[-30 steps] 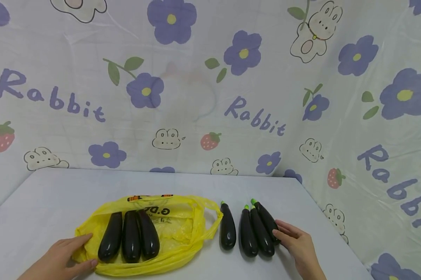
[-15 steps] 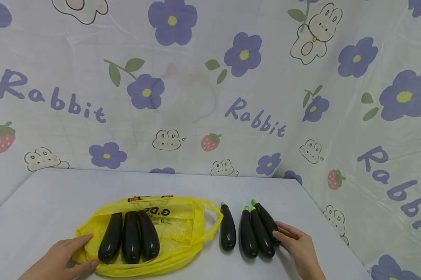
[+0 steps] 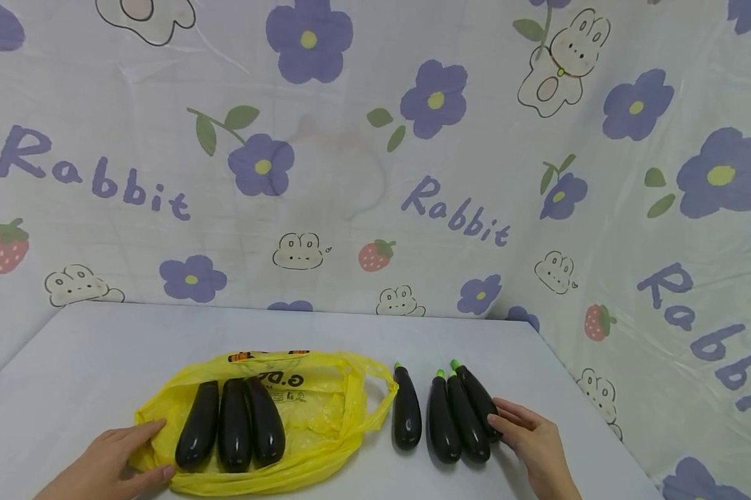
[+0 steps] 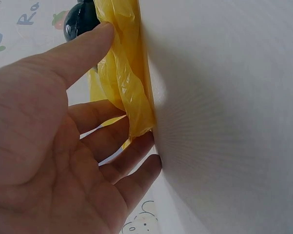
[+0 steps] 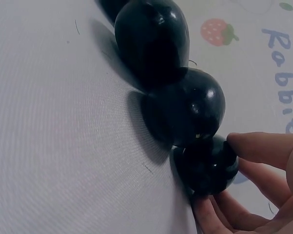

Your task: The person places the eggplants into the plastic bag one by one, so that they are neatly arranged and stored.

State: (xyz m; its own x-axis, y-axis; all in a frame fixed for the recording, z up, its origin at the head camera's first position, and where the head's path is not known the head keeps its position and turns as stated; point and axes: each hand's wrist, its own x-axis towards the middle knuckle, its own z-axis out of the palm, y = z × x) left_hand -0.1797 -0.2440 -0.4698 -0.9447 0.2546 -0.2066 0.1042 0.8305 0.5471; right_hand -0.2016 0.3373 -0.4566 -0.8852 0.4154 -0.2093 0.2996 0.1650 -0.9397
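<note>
A yellow plastic bag (image 3: 319,410) lies on the table with its mouth towards me. Three dark eggplants (image 3: 234,430) rest side by side in it, their stem ends hidden under its upper layer. My left hand (image 3: 110,458) holds the bag's left end, thumb (image 4: 87,51) in front and fingers behind. My right hand (image 3: 532,441) pinches the rightmost eggplant (image 5: 212,163) between thumb and fingers; it lies on the table. Two more eggplants (image 3: 468,427) lie against it in a row. A single eggplant (image 3: 407,410) lies between that row and the bag's handle.
A white table (image 3: 350,330) carries everything. Behind it and to the right hangs a white cloth (image 3: 332,208) printed with rabbits, purple flowers and strawberries. The bag's handle loop (image 3: 382,396) reaches to the single eggplant.
The head view has shifted very slightly. Both hands, the bag and the eggplants keep their places.
</note>
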